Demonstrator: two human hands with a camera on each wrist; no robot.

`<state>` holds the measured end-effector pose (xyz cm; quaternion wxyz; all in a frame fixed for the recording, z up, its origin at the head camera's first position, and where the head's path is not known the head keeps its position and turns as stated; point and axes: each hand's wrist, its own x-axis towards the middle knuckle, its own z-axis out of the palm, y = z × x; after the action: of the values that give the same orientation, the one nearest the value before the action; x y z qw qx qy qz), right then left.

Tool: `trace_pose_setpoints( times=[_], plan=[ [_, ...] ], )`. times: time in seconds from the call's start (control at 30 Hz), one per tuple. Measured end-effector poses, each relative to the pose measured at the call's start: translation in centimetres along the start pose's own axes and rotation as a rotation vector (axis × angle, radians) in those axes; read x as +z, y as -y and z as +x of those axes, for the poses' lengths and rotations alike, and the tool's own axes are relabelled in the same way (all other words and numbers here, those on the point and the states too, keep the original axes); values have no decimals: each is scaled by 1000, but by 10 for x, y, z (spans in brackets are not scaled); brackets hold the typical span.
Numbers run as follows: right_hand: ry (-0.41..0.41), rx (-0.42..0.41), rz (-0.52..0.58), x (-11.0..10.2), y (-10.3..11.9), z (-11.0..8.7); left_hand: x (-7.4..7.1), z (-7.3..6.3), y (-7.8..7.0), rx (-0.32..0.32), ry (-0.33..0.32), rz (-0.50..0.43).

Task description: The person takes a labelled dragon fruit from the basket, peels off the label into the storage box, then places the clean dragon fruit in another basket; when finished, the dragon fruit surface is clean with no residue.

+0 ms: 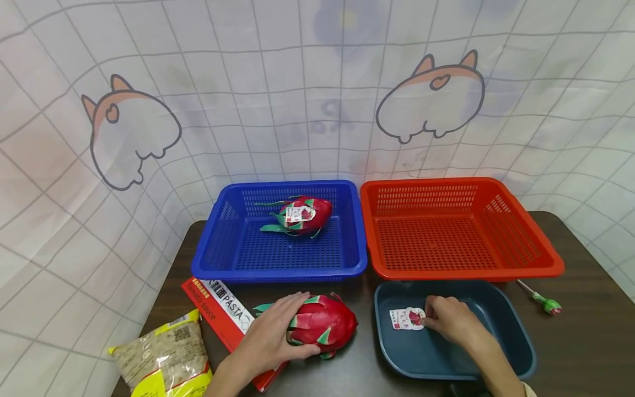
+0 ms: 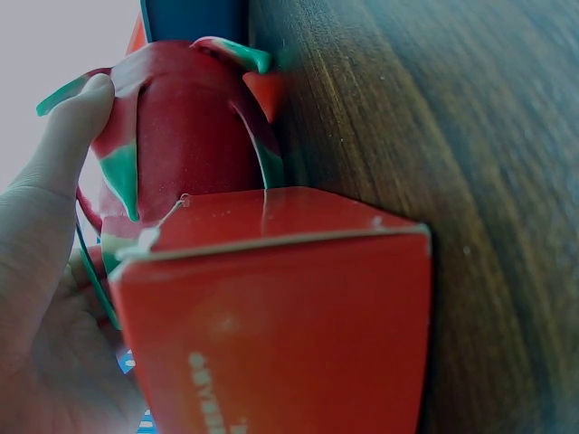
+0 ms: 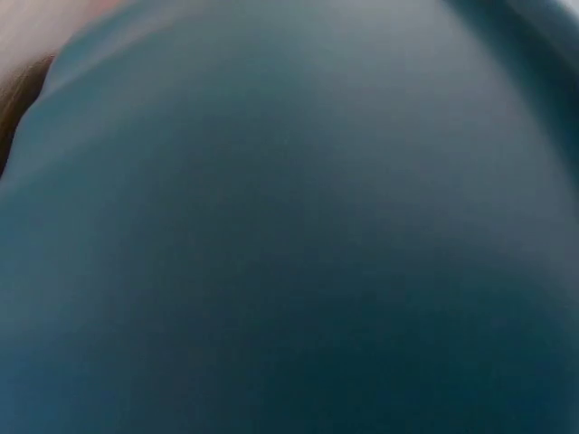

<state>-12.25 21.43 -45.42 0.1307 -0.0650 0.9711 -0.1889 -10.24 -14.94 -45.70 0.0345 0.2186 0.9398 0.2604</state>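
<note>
My left hand point(image 1: 270, 337) grips a red dragon fruit point(image 1: 331, 321) with green-tipped scales, fingers over its far side and thumb along its near side. In the left wrist view the thumb lies on the dragon fruit point(image 2: 190, 136), just past the end of a red box point(image 2: 280, 316). Inside a dark teal basin point(image 1: 421, 353), my right hand point(image 1: 453, 321) pinches the right edge of a white label point(image 1: 401, 318) with a dragon fruit picture. Only the blurred teal basin point(image 3: 289, 199) fills the right wrist view; the hand is out of sight there.
Behind, a blue basket point(image 1: 297, 274) holds another dragon fruit point(image 1: 319, 214) bearing a label, beside a red basket point(image 1: 466, 273). The red pasta box point(image 1: 213, 309) lies partly under my left arm, near a yellow-edged bag point(image 1: 171, 353). A small flower bud point(image 1: 549, 306) lies at right.
</note>
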Motion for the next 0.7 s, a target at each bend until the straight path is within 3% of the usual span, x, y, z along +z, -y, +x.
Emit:
trace_pose_setpoints(
  times=[0.17, 0.43, 0.6, 0.7],
  plan=[
    [24, -16, 44, -13, -3, -4, -1, -1, 0, 5, -4, 3],
    [19, -228, 210, -52, -18, -23, -1, 0, 0, 9, -14, 12],
    [-115, -302, 273, -73, -36, -33, 1, 0, 1, -9, 0, -13],
    [-299, -287, 310, -87, -55, -40, 1, 1, 2, -9, -3, -28]
  ],
)
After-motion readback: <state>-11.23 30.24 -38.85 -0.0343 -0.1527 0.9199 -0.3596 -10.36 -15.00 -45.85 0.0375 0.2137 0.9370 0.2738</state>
